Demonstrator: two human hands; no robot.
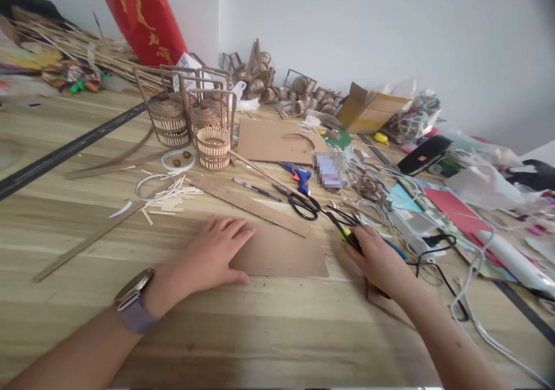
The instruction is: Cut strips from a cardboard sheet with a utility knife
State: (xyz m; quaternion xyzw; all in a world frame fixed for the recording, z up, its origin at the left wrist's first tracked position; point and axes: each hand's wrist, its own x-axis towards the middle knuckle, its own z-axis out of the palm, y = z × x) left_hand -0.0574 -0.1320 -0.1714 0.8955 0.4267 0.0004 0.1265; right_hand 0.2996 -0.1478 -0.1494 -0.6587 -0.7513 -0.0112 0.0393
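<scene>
My left hand [212, 254] lies with its fingers stretched over the left end of a flat brown cardboard piece [281, 254]. A long cardboard strip [260, 208] rests along that piece's far edge. To the right, my right hand [379, 257] is closed around a black and yellow utility knife [348, 237], low over the table. Its far end points away from me, beside the black-handled scissors [306, 206]. Whether the blade is out, I cannot tell. Beyond the strip are a pen [256, 188] and a blue glue gun [302, 179].
Small slatted baskets with frame handles [214, 147] stand at the back left, near scattered wooden sticks [173, 196] and white rings [154, 188]. A larger cardboard sheet [264, 138] and a phone [328, 170] lie farther back. Cables [470, 274] and clutter crowd the right.
</scene>
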